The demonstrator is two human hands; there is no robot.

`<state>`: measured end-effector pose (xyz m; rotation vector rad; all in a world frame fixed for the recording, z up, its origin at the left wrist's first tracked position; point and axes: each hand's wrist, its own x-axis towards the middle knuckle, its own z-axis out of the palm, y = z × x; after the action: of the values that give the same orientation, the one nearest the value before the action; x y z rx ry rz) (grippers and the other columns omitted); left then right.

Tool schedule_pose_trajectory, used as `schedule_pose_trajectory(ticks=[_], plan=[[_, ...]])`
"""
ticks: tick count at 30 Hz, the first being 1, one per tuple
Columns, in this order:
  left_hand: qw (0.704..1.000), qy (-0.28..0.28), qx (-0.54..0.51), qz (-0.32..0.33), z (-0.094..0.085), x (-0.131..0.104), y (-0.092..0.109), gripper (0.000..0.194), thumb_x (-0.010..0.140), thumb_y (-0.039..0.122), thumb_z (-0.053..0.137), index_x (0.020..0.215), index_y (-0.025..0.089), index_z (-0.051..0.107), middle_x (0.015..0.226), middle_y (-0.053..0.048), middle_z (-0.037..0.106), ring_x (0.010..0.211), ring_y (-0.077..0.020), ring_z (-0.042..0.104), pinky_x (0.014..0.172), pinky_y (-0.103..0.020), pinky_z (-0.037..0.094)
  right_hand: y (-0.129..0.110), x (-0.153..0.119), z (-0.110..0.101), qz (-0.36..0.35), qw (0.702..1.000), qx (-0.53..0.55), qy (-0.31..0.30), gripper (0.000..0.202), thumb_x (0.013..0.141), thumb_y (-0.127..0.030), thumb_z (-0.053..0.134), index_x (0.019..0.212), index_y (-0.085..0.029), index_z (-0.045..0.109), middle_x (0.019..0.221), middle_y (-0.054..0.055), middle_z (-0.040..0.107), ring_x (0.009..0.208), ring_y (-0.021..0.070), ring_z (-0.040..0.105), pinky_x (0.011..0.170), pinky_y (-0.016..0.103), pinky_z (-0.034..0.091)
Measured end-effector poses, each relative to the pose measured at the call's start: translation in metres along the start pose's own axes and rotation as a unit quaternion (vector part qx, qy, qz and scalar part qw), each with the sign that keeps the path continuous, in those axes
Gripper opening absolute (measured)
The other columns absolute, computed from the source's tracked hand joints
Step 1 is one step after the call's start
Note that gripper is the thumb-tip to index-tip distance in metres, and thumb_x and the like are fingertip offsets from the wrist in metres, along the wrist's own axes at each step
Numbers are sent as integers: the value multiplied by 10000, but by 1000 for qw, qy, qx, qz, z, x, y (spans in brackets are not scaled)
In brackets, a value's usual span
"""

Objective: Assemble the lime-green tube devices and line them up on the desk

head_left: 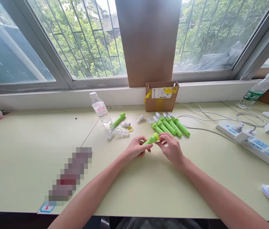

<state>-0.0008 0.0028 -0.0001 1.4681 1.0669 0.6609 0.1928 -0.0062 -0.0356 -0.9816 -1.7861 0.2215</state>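
Above the tabletop, your left hand gripped the green tube, best held steady, while your right hand curled its fingers alongside, hold unclear.

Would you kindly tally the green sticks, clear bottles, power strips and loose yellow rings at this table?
Green sticks: 7, including one in the left hand
Clear bottles: 2
Power strip: 1
Loose yellow ring: 1
Total: 11

Bare forearms, bare fingers — dark grey clothing below, seemingly.
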Motion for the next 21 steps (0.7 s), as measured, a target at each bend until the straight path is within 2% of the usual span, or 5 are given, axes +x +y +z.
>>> schedule_pose_trajectory(ticks=[5,8,11,18,21], plan=[[999,-6,-39,8,1,0,2,363,728,498,656,785,159,541,751,-58,695,447,-87,545,388,-189,350,-2,1,-2,3,1000,20,-5,84,863,-246,596,865,-216,517,939,38,595,650,116,620,534,254,555],[999,-18,-37,16,0,1,3,390,768,527,602,820,140,603,788,-68,690,511,-97,577,414,-184,367,-2,1,-1,19,999,23,-27,216,829,-290,645,951,-219,481,940,42,589,660,130,625,518,263,552],[999,-39,-26,21,0,0,3,415,803,547,546,807,138,622,762,-51,672,507,-85,559,424,-183,366,-1,1,1,18,999,16,-36,321,798,-336,681,985,-221,446,909,36,584,647,141,624,510,276,552],[998,-56,3,9,-1,-3,6,436,822,574,503,776,150,593,668,-11,626,388,-48,447,373,-182,303,3,1,2,-6,1000,3,-10,172,860,-298,601,935,-223,466,876,34,589,631,132,608,493,261,538],[999,-41,12,-12,-1,-2,7,386,776,558,579,851,180,550,648,17,626,346,-44,397,338,-180,265,1,0,2,-12,1000,8,-4,147,863,-285,597,909,-223,473,865,33,593,639,133,611,505,264,543]])
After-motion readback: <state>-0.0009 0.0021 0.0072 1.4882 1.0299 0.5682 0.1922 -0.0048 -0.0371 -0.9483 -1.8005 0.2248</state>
